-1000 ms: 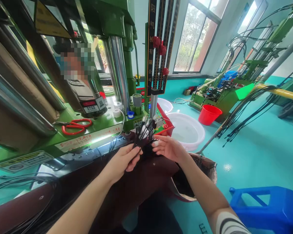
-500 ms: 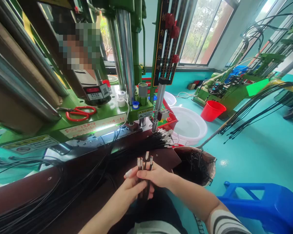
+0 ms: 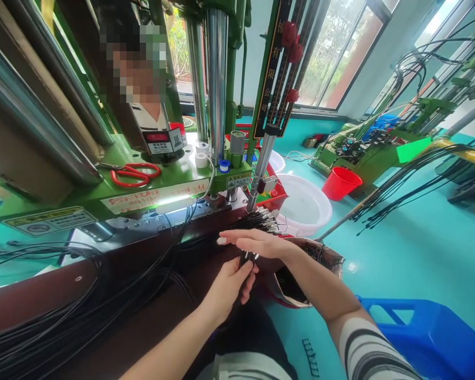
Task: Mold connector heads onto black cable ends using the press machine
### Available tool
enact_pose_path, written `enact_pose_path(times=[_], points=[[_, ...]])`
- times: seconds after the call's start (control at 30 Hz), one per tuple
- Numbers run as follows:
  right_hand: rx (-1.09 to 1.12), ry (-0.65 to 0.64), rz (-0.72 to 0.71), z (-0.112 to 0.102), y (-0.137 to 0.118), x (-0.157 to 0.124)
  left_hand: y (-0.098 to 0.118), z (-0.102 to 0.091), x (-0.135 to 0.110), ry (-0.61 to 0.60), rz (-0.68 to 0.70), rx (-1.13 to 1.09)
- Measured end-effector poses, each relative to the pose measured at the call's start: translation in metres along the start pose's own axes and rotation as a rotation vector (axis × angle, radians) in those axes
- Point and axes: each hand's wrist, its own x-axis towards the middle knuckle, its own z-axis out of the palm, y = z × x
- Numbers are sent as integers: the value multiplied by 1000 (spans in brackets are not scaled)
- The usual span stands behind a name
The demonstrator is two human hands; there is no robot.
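My left hand (image 3: 234, 282) is closed around a small bundle of black cables (image 3: 246, 257) with metal plug ends, held upright over the front of the brown bench (image 3: 158, 327). Flat above those plug ends lies my right hand (image 3: 261, 244), palm down with its fingers stretched out to the left. It covers most of the tips, so I cannot tell whether it touches them. Just behind the hands, a larger pile of black cables (image 3: 206, 238) rests along the bench, its silvery plugs (image 3: 266, 217) pointing right.
A green press (image 3: 75, 198) stands behind the bench, with red-handled scissors (image 3: 136, 177) on its ledge. To the right are a lined bin (image 3: 336, 258) with black scraps, a white tub (image 3: 306, 203), a red bucket (image 3: 341, 183) and a blue stool (image 3: 451, 327).
My right hand has let go of the cables, risen and flattened over their tips. My left hand has moved slightly up and right with the bundle, and the view has shifted a little.
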Motion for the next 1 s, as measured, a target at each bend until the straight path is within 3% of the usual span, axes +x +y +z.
enact_pose_path(times=[0.2,0.37,0.47,0.53,0.63,0.8,1.0], points=[[-243,-34,167,9,12,5,-5,4,7,16,31,-40],[-271,-103,76,-1,19,22,-7,-3,17,91,72,-160],[-547,101,-9,-15,30,54,0,-18,21,265,164,-282],[-839,293,78,-23,42,80,4,-30,21,367,236,-339],[-1051,370,222,-26,60,112,6,-44,18,428,300,-363],[-1137,284,278,-24,64,128,-2,-53,17,479,302,-308],[-1042,79,294,-34,36,80,-6,-54,16,431,259,-224]])
